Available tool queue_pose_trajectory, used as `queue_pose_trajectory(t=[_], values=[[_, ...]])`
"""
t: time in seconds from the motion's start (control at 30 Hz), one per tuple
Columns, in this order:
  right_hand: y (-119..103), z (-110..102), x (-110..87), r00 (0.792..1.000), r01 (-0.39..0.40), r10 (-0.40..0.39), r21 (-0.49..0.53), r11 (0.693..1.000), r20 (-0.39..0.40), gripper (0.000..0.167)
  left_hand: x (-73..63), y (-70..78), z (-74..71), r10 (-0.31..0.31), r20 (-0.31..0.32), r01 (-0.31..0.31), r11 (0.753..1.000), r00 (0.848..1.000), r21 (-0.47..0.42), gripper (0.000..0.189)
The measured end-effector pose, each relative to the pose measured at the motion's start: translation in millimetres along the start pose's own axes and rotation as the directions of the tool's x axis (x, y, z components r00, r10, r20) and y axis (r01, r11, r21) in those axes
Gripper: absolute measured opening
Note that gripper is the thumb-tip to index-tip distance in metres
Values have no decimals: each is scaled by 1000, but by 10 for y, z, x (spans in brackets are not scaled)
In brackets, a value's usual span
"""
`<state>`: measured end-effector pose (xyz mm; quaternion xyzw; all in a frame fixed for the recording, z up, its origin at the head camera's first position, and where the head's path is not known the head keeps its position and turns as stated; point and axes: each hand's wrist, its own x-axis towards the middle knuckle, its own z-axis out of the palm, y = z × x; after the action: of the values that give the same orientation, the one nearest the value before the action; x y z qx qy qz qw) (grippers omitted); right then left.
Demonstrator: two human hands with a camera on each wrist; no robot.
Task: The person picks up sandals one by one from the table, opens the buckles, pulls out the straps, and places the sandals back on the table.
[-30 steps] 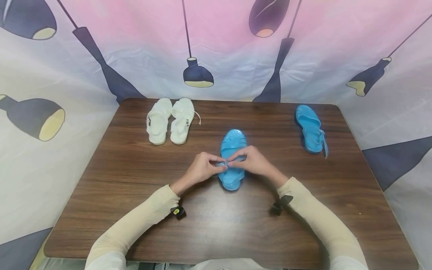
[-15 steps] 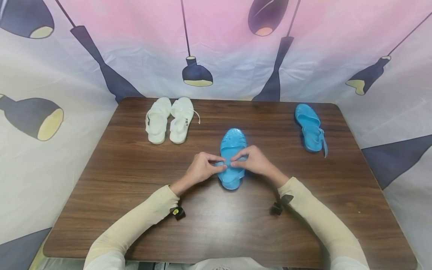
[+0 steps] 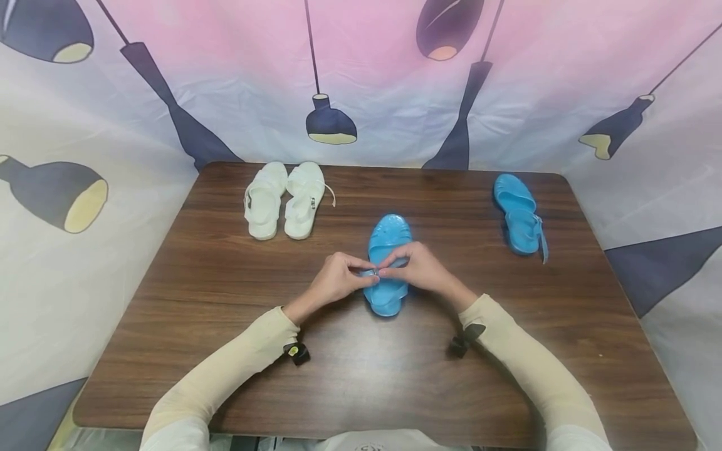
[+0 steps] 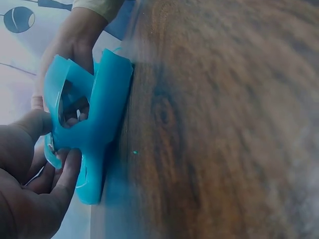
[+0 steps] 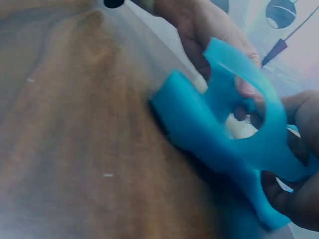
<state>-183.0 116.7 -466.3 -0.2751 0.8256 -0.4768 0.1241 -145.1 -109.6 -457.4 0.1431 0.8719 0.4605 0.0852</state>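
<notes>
A blue sandal (image 3: 390, 232) sits on the table in front of me, toe pointing away. My left hand (image 3: 337, 275) pinches the ankle strap at its buckle (image 3: 376, 272), on the sandal's left side. Opposite it, my right hand (image 3: 420, 270) pinches the strap's end close to the buckle, fingertips almost meeting the left ones. Both wrist views show the sandal's heel strap (image 4: 52, 92) standing up in a loop. Fingers cover most of the buckle, so whether the strap is threaded through it is hidden.
A second blue sandal (image 3: 516, 213) lies at the back right with its strap hanging loose. Two white sandals (image 3: 265, 200) stand side by side at the back left. A patterned cloth (image 3: 383, 81) hangs behind the brown wooden table (image 3: 372, 376).
My right hand drew a little to the right of the buckle, then came back left to it. The left hand has kept its place, and the sandal has stayed put.
</notes>
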Motion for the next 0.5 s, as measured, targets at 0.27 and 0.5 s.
queue_pose_trajectory(t=[0.27,0.5], values=[[36,67,-29,997,-62,62,0,998,-54,10,-9,2,-7,23,-8,-23,1000,1000,21,20],[74,-10,-70,996,-64,64,1,998,-55,10,-9,0,3,-4,-4,4,1000,1000,-1,23]])
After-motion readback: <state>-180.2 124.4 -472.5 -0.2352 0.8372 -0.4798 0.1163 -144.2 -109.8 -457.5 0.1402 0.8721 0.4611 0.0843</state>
